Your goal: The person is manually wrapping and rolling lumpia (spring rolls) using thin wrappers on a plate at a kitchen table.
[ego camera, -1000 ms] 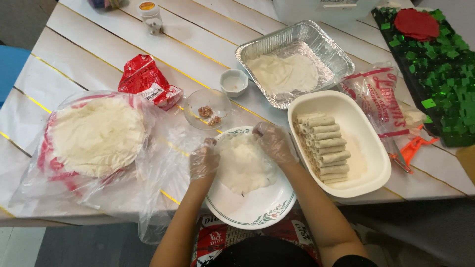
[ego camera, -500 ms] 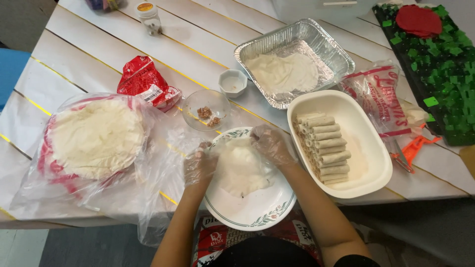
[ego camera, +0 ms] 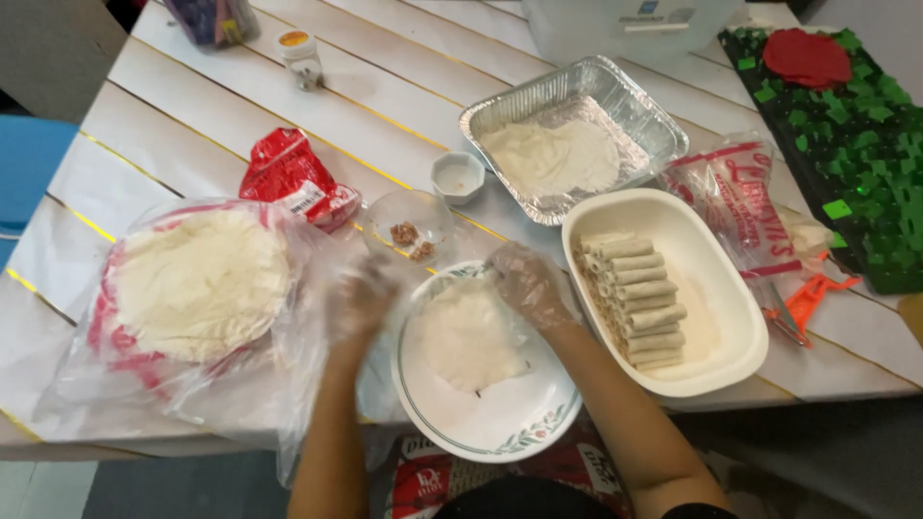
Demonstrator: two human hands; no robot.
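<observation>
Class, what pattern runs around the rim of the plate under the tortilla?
A green line with small leaf sprigs on the white plate, head view.

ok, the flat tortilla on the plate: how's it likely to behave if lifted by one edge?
The tortilla looks thin and lies flat on the plate, so it would probably droop rather than stay stiff. Likely light. The rolled ones in the white dish suggest it bends without cracking. The gloved right hand touches its far edge.

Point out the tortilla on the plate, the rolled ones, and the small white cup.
tortilla (ego camera: 469,338), head view, its middle.
rolled tortillas (ego camera: 636,300), head view, mid-row.
small white cup (ego camera: 458,177), head view, its inside.
</observation>
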